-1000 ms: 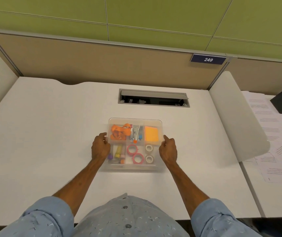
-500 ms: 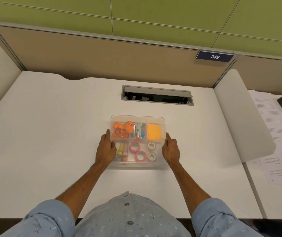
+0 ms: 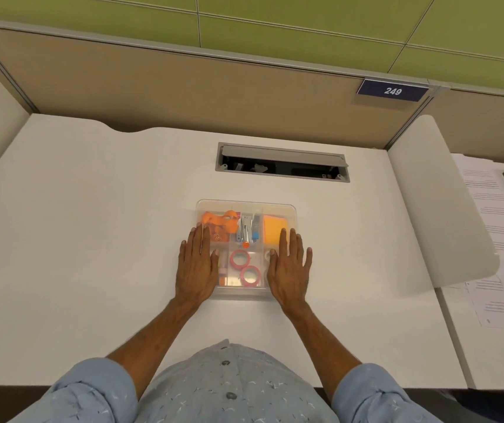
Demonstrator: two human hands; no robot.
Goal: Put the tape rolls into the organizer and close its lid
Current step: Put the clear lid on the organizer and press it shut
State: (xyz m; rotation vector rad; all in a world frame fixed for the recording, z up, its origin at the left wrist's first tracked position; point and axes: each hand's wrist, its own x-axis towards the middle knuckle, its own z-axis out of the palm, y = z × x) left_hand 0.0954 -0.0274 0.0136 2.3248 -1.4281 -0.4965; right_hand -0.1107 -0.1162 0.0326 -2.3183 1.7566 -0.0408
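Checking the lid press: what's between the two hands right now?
In the head view, between left hand and right hand: the organizer's clear lid, two pink tape rolls beneath.

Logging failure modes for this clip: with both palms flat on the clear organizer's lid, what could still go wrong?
1. The left hand and right hand press the near half of the organizer; the far edge may stay unlatched.
2. Downward pressure could slide the organizer on the smooth white desk.
3. Only two pink tape rolls show clearly; the right hand hides the neighbouring compartment, so its contents cannot be checked.
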